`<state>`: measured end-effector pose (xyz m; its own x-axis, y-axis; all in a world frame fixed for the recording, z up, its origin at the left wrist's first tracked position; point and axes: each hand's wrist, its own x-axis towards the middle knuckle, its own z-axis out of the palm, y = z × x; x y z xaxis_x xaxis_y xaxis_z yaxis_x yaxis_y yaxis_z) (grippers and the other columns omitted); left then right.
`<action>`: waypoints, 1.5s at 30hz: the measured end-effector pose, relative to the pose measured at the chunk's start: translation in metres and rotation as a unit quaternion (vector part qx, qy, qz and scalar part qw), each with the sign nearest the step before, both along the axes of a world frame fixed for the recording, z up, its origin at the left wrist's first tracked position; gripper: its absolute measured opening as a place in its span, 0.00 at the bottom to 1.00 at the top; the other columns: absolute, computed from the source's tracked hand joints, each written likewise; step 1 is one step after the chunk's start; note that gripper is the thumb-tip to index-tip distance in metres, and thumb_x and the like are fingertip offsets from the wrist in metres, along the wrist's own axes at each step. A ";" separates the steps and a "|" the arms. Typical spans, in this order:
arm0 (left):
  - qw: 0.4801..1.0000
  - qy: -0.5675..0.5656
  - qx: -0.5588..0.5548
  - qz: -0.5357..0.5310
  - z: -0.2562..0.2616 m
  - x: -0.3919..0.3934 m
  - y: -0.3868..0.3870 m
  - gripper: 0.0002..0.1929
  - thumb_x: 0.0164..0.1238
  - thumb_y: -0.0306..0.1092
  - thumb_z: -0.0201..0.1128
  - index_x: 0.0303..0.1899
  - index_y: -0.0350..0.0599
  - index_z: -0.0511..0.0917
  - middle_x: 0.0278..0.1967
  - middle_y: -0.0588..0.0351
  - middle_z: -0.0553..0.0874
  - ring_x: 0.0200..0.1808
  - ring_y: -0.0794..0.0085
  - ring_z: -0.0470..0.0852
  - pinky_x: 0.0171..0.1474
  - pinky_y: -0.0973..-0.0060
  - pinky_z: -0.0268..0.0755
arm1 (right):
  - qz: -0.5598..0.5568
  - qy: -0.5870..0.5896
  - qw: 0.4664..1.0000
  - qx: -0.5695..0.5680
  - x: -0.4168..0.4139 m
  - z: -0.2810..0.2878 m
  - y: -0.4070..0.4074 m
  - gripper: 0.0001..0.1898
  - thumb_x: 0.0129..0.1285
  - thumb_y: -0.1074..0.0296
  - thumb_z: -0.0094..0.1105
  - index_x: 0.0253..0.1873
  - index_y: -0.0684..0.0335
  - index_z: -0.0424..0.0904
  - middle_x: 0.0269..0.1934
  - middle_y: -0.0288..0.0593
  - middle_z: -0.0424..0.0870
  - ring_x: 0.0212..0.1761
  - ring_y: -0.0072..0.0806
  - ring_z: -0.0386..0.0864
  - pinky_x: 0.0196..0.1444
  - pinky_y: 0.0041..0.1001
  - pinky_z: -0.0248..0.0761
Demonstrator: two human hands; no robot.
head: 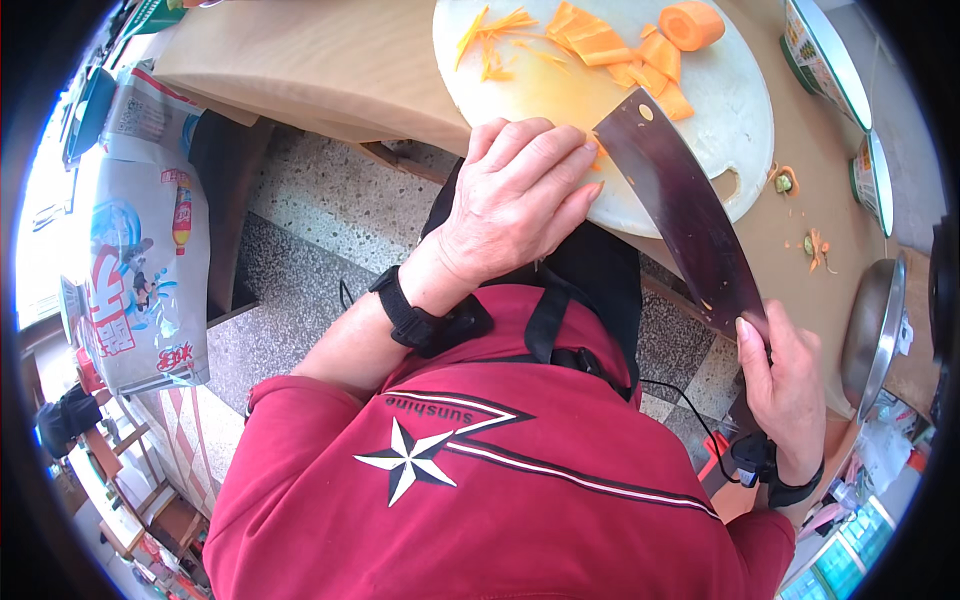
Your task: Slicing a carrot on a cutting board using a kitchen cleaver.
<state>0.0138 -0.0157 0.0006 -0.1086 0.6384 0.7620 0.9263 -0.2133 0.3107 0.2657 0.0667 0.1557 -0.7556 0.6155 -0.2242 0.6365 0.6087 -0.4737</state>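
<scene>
My right hand (784,382) grips the handle end of a broad, dark-bladed kitchen cleaver (675,210). Its far end, pierced by a hole, lies over a round white cutting board (742,127). Close to that end, my left hand (521,191) rests curled at the board's near edge. Orange carrot slices (599,147) peek out beside its fingertips; the rest is hidden under the hand. Toward the board's far side lie thin carrot shreds (491,37), overlapping flat carrot slices (592,37) and a thick carrot chunk (691,26).
Carrot tops and trimmings (814,247) lie on the brown table cover (300,67), right of the board. Bowls (829,67) and a metal basin (874,337) line the table's right side. A large printed bag (150,247) stands at left. A black cable (690,397) runs by my right wrist.
</scene>
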 end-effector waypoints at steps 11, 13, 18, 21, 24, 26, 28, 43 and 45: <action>1.000 -0.010 -0.015 -0.003 0.002 0.002 -0.001 0.17 0.54 0.30 0.70 0.48 0.41 0.85 0.47 0.57 0.85 0.46 0.65 0.82 0.52 0.66 0.69 | 0.014 -0.021 1.000 0.001 0.001 0.000 0.003 0.04 0.68 0.75 0.56 0.41 0.68 0.71 0.25 0.55 0.77 0.26 0.55 0.77 0.29 0.42 0.66; 1.000 -0.007 -0.014 -0.002 0.000 0.001 0.000 0.17 0.54 0.29 0.70 0.48 0.41 0.85 0.46 0.57 0.85 0.46 0.65 0.82 0.52 0.67 0.69 | 0.019 -0.023 1.000 0.006 0.000 -0.001 0.004 0.05 0.68 0.75 0.56 0.41 0.68 0.71 0.25 0.55 0.77 0.27 0.56 0.77 0.29 0.43 0.66; 1.000 -0.016 -0.009 -0.011 0.000 0.001 0.001 0.16 0.54 0.28 0.70 0.47 0.41 0.85 0.46 0.57 0.85 0.46 0.65 0.82 0.51 0.67 0.69 | 0.031 -0.051 0.998 0.004 -0.002 0.001 0.008 0.05 0.68 0.75 0.56 0.41 0.68 0.70 0.26 0.56 0.78 0.29 0.57 0.78 0.31 0.45 0.66; 1.000 -0.017 -0.006 -0.011 0.000 0.001 0.002 0.16 0.54 0.28 0.70 0.46 0.41 0.85 0.46 0.57 0.85 0.45 0.65 0.82 0.51 0.67 0.68 | 0.041 -0.035 0.998 0.021 -0.006 0.000 0.007 0.06 0.69 0.74 0.56 0.41 0.68 0.69 0.27 0.57 0.77 0.30 0.58 0.78 0.31 0.47 0.66; 1.000 -0.015 -0.001 -0.010 -0.003 0.000 0.001 0.15 0.54 0.27 0.69 0.46 0.41 0.85 0.46 0.57 0.85 0.45 0.65 0.82 0.52 0.68 0.68 | 0.044 -0.035 0.998 0.029 -0.018 -0.006 0.007 0.06 0.69 0.74 0.55 0.40 0.68 0.69 0.26 0.58 0.77 0.30 0.58 0.77 0.31 0.47 0.65; 1.000 -0.016 0.003 -0.014 -0.001 0.001 0.003 0.15 0.54 0.27 0.69 0.46 0.42 0.85 0.46 0.57 0.85 0.45 0.65 0.82 0.51 0.68 0.68 | 0.049 -0.003 0.998 0.051 -0.023 -0.012 0.006 0.06 0.69 0.74 0.55 0.40 0.68 0.68 0.26 0.58 0.77 0.30 0.59 0.77 0.30 0.47 0.65; 1.000 -0.015 0.007 -0.013 -0.002 0.001 0.002 0.15 0.54 0.27 0.69 0.46 0.42 0.85 0.46 0.57 0.85 0.45 0.65 0.83 0.51 0.68 0.68 | 0.045 0.000 0.998 0.046 -0.020 -0.013 0.007 0.06 0.70 0.74 0.55 0.40 0.68 0.68 0.25 0.58 0.77 0.30 0.59 0.77 0.30 0.47 0.65; 1.000 -0.016 0.018 -0.011 -0.005 0.000 0.003 0.14 0.56 0.27 0.69 0.46 0.42 0.85 0.45 0.57 0.86 0.45 0.65 0.83 0.51 0.68 0.69 | 0.017 0.002 0.999 0.038 -0.005 -0.004 0.000 0.06 0.70 0.74 0.56 0.39 0.67 0.70 0.23 0.55 0.76 0.26 0.55 0.77 0.27 0.43 0.65; 1.000 -0.018 0.016 -0.012 -0.005 0.001 0.003 0.14 0.56 0.27 0.69 0.46 0.42 0.85 0.46 0.56 0.86 0.45 0.65 0.83 0.51 0.68 0.69 | 0.017 0.001 0.999 0.038 -0.005 -0.004 0.000 0.06 0.69 0.73 0.56 0.39 0.67 0.70 0.23 0.55 0.76 0.26 0.55 0.77 0.27 0.43 0.65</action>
<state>0.0146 -0.0126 -0.0044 -0.1217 0.6166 0.7778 0.9088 -0.2458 0.3371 0.2606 0.0667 0.1521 -0.7771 0.6041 -0.1765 0.6134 0.6646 -0.4267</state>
